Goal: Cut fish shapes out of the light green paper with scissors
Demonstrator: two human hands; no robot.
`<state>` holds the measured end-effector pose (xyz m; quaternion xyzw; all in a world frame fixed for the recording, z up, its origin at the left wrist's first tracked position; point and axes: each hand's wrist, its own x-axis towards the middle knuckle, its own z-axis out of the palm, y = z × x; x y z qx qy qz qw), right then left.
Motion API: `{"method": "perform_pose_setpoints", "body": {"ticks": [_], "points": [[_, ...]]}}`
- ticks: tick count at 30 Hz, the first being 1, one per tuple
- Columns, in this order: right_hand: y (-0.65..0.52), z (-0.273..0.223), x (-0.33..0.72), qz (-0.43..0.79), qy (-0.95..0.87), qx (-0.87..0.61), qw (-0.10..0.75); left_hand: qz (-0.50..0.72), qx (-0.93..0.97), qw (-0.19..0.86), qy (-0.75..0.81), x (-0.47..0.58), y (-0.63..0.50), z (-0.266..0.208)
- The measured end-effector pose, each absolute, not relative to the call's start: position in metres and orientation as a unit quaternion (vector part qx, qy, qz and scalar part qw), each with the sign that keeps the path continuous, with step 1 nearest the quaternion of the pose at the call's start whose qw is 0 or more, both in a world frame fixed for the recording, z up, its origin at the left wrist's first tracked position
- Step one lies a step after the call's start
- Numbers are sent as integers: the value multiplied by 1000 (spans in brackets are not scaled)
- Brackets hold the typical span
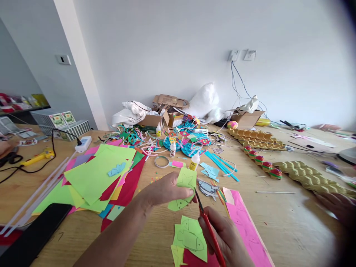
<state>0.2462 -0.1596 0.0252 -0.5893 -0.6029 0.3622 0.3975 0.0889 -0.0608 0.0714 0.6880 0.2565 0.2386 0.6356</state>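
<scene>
Just below the centre of the frame, the left hand (167, 190) is clamped on green paper (187, 178) with a star drawn on it, thumb on top. The right hand (224, 235), lower and further right, grips red-handled scissors (207, 224), their blades at the paper's right edge. Green fish drawings (191, 239) lie on the table (283, 224) at bottom centre, a pink sheet (248, 227) at lower right.
</scene>
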Motion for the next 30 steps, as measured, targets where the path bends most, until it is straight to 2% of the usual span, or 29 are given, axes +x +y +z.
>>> {"method": "perform_pose_setpoints", "body": {"ticks": [4,11,22,30], "points": [[-159,23,249,372,-597,-587,400,234,683,640,263,88,-62,72],[-157,25,246,414,-582,-567,410,305,599,692,263,92,-62,64],[-159,33,240,451,-550,-564,418,301,631,672,245,92,-66,74],[-158,30,242,423,-573,-568,412,287,634,674,248,91,-63,70]]}}
